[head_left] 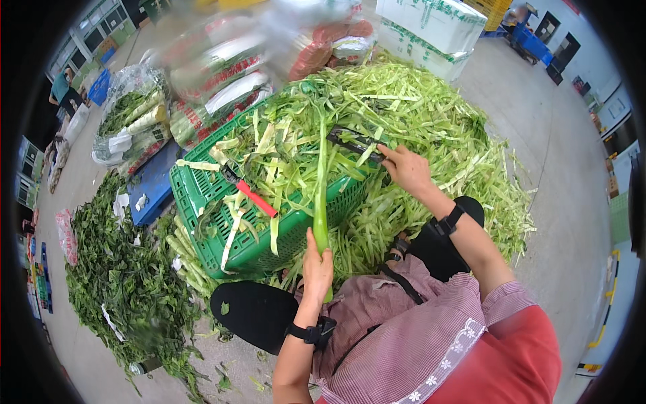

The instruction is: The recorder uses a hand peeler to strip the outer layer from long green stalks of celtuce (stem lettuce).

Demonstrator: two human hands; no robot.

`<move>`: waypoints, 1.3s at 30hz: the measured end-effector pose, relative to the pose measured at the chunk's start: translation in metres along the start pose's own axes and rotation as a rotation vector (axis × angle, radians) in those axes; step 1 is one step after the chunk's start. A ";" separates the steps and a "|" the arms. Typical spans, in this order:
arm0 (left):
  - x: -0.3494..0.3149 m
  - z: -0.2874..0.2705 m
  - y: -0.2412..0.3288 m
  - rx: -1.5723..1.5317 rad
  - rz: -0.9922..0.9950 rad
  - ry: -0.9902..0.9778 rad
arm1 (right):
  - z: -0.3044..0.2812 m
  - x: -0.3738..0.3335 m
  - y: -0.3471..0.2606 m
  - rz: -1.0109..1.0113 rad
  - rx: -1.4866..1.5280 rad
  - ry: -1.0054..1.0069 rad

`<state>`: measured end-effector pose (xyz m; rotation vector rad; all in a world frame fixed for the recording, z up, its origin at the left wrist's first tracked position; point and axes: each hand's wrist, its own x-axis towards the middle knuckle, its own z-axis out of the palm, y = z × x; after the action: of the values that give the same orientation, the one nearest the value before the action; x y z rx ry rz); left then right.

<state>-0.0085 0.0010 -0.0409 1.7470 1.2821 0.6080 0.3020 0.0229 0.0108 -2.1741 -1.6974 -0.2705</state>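
Note:
My left hand [317, 266] is wrapped round the thick lower end of a long green celtuce stem [321, 195]. The stem points away from me across an upturned green plastic crate [205, 249], and a leafy tuft tops its far end. In my right hand [407, 168] is a dark, flat, blade-like tool [351, 143], held to the right of the stem; whether its edge touches the stem I cannot tell. A red-handled peeler or knife [256, 196] lies on the crate among loose peel strips [269, 145].
Pale green peelings [431, 135] are heaped behind and right of the crate. Dark leaves [121, 269] pile up at the left, beside several celtuce stems [185, 252]. Stuffed bags [222, 74], white foam boxes [431, 30] and a blue crate [153, 188] stand beyond. A person [65, 91] bends at the far left.

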 end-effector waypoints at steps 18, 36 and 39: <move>-0.014 -0.003 0.004 -0.734 -0.245 -0.245 | 0.024 0.003 -0.022 -0.369 0.000 0.125; -0.018 -0.003 -0.001 -0.326 -0.174 -0.199 | 0.005 -0.083 -0.071 -0.582 0.202 -0.058; -0.021 -0.002 0.002 -0.396 -0.215 -0.221 | 0.004 -0.081 -0.076 -0.664 0.229 -0.002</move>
<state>-0.0164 -0.0186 -0.0362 1.2931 1.0911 0.4895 0.2071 -0.0323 -0.0100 -1.3990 -2.2780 -0.2247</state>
